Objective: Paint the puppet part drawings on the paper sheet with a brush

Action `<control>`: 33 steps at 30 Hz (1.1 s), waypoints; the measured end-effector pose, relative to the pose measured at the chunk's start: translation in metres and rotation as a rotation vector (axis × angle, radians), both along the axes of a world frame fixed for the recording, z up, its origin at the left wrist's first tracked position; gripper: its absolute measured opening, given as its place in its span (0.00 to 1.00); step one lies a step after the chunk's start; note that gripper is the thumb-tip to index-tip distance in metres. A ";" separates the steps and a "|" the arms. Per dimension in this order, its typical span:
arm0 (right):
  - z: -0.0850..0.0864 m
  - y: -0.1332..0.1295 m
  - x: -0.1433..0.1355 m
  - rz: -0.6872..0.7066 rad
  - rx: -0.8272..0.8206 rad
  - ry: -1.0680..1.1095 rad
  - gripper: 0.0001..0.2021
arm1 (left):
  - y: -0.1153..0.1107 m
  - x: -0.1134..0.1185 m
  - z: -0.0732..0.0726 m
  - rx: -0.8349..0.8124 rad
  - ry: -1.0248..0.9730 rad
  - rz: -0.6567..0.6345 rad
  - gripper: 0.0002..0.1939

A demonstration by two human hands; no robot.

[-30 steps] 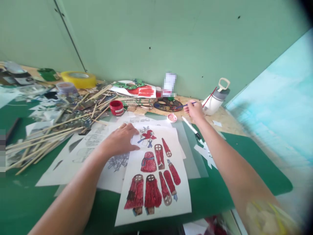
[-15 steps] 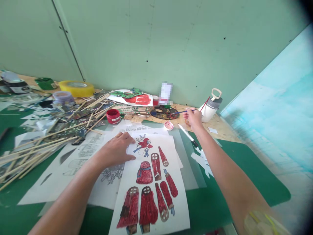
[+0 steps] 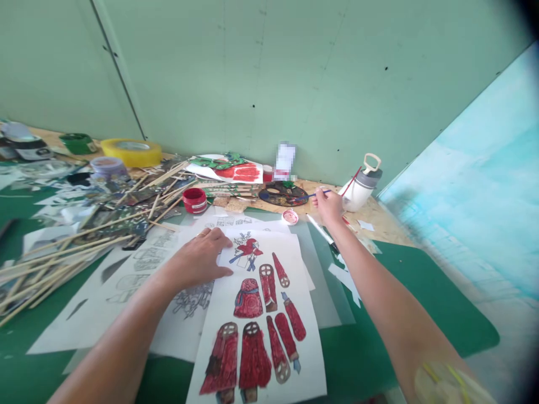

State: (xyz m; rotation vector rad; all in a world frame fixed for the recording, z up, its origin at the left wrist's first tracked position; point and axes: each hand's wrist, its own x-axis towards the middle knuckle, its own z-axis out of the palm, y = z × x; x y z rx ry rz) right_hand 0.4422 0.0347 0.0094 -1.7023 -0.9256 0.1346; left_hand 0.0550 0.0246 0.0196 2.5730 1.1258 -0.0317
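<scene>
A white sheet (image 3: pixel 309 348) with red painted garment and limb shapes lies on the green table. My left hand (image 3: pixel 206 252) rests on its upper left edge, fingers spread, holding nothing. Farther right, my right hand (image 3: pixel 329 206) is closed on a thin blue paintbrush (image 3: pixel 312 195), whose tip is over the dark, paint-covered palette (image 3: pixel 280 196). Near the sheet's top stand an open red paint jar (image 3: pixel 195 201) and a small round lid (image 3: pixel 289 217) with pink paint in it. A white marker (image 3: pixel 320 229) lies beside my right wrist.
Wooden sticks (image 3: pixel 63 264) and painted scraps are heaped at the left. Behind them sit a yellow tape roll (image 3: pixel 131 152) and several jars. A white container (image 3: pixel 359 189) with a red brush leaning at it stands at the back right, near the green wall.
My right hand has moved slightly left and down, carrying the blue brush farther over the palette. My left hand stays in place on the sheet.
</scene>
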 end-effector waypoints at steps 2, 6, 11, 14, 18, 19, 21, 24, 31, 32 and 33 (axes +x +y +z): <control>0.000 0.001 0.003 -0.011 -0.007 -0.028 0.18 | 0.000 0.000 0.000 -0.002 0.000 0.005 0.30; -0.001 0.001 0.006 -0.023 -0.014 -0.052 0.19 | 0.001 0.000 0.000 0.003 0.010 -0.008 0.30; -0.004 0.000 0.007 -0.014 -0.018 -0.019 0.18 | 0.001 0.000 0.001 -0.010 -0.008 -0.012 0.29; -0.003 0.000 0.004 0.027 -0.023 0.040 0.14 | -0.001 -0.001 0.001 -0.014 -0.003 -0.007 0.28; 0.004 -0.003 -0.002 0.087 -0.028 0.137 0.09 | -0.001 -0.002 0.001 -0.008 -0.025 -0.024 0.28; 0.006 -0.004 -0.004 0.104 -0.032 0.158 0.08 | 0.000 -0.002 0.001 -0.009 -0.035 -0.024 0.28; 0.011 -0.006 -0.006 0.134 -0.037 0.192 0.07 | 0.001 -0.002 0.000 -0.009 -0.048 -0.020 0.28; 0.016 -0.009 -0.009 0.160 -0.037 0.220 0.05 | 0.001 -0.002 -0.002 -0.001 -0.059 -0.019 0.27; 0.019 -0.012 -0.008 0.157 -0.023 0.220 0.06 | 0.001 -0.004 -0.002 -0.003 -0.034 -0.034 0.28; 0.019 -0.011 -0.007 0.147 -0.016 0.215 0.07 | 0.001 -0.004 -0.002 0.001 -0.031 -0.037 0.28; 0.018 -0.011 -0.006 0.137 -0.010 0.209 0.08 | 0.002 -0.004 -0.002 0.008 -0.033 -0.041 0.28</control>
